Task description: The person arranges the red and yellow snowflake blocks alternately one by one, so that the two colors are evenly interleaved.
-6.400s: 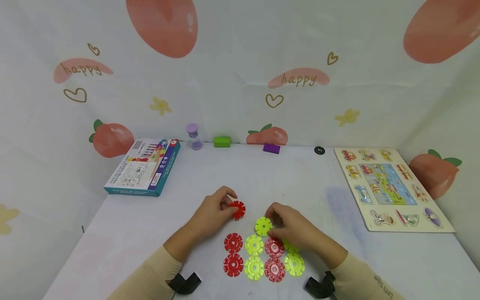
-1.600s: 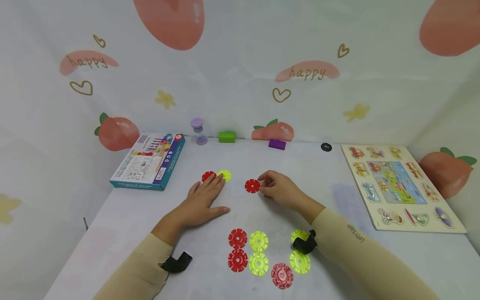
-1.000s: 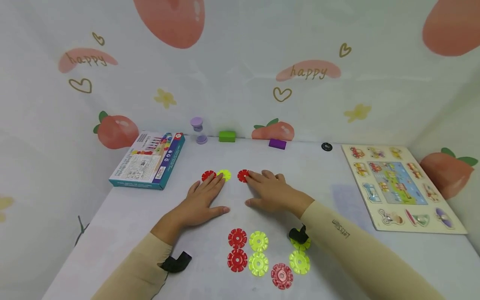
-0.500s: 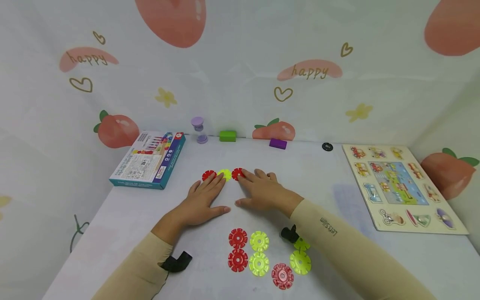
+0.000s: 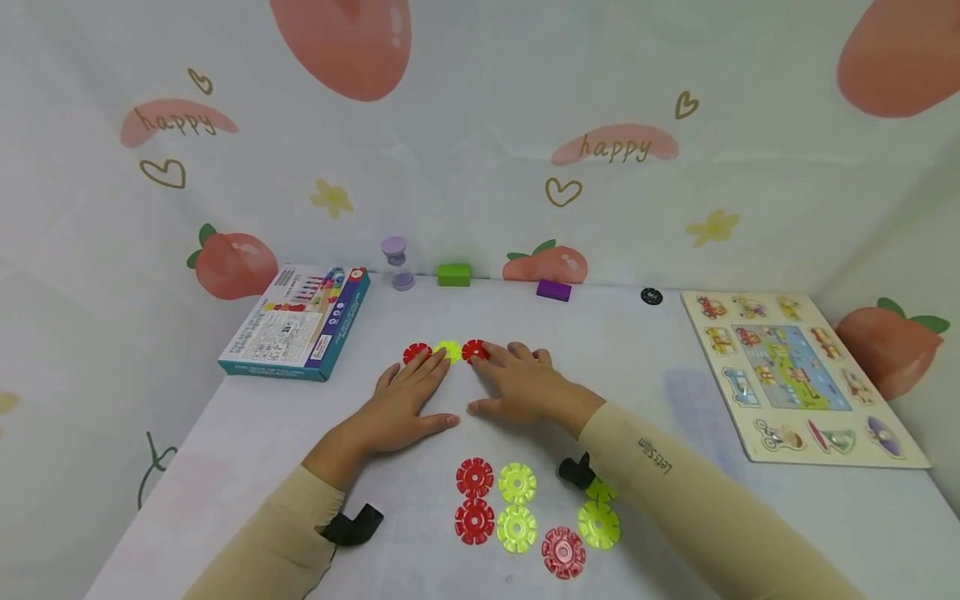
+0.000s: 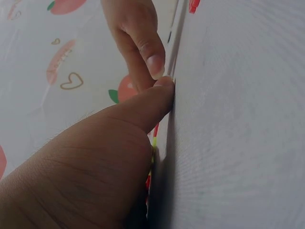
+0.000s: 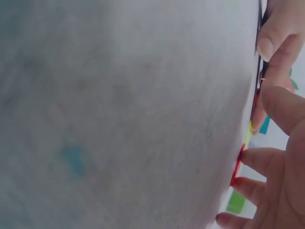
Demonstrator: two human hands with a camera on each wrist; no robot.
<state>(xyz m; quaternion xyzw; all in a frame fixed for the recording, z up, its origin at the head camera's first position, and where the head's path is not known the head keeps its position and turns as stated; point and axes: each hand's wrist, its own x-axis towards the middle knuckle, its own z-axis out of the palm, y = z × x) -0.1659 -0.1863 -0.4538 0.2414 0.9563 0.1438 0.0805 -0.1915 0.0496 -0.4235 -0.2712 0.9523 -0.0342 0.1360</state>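
Observation:
Three notched plastic discs lie in a row across the middle of the table: a red disc, a yellow-green disc and a second red disc. My left hand lies flat with straight fingers, its fingertips resting on the left red disc and the yellow-green one. With fingertips on the right-hand red disc, my right hand has its fingers extended. In the right wrist view the fingers press that red disc against the table. The hands partly cover all three discs.
Nearer the front lie several loose discs, red and yellow-green; my right wrist strap partly hides one. A box stands at the left, a wooden puzzle board at the right. Along the back are an hourglass, green block and purple block.
My right hand released its pinch on the red disc and slid it left with extended fingers, up beside the yellow-green one. Over the last half second the hands stay nearly still.

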